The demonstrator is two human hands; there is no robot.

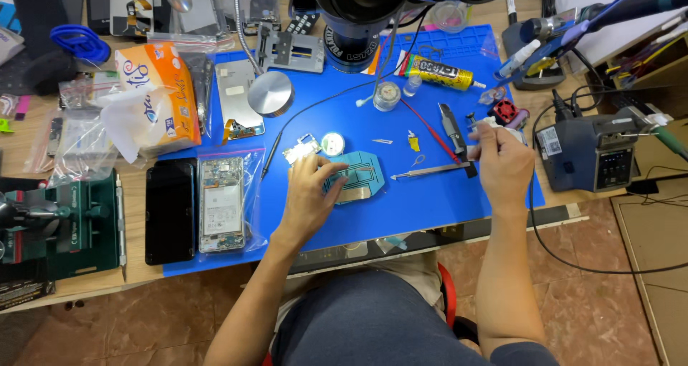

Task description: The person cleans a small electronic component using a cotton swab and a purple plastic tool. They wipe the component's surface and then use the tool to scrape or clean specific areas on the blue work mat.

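Left hand [309, 194] rests fingers-down on a teal, shield-shaped flat part with pale traces [358, 178], pinning it to the blue silicone work mat [430, 201] near the mat's middle; right hand [503, 164] is closed round a small pale object at the mat's right side, too hidden by the fingers to identify; just beside that hand sit a small red-and-black fan-like part [505, 111] and a grey-handled blade tool [452, 129]; slim metal tweezers [430, 170] lie between the two hands, apart from both; a small green circuit piece [301, 150] and a round white disc [332, 144] lie just above the left fingers; a yellow glue tube [438, 73] lies further back by the microscope base [351, 47]; an opened phone in a clear bag [221, 203] and a black phone [170, 210] wait at the mat's left edge; judgement: work looks mid-step, teal part steadied while the right hand readies something; next move likely calls for bringing the right hand across to the pinned part with a steady, fine approach, without shifting the loose pieces nearby.
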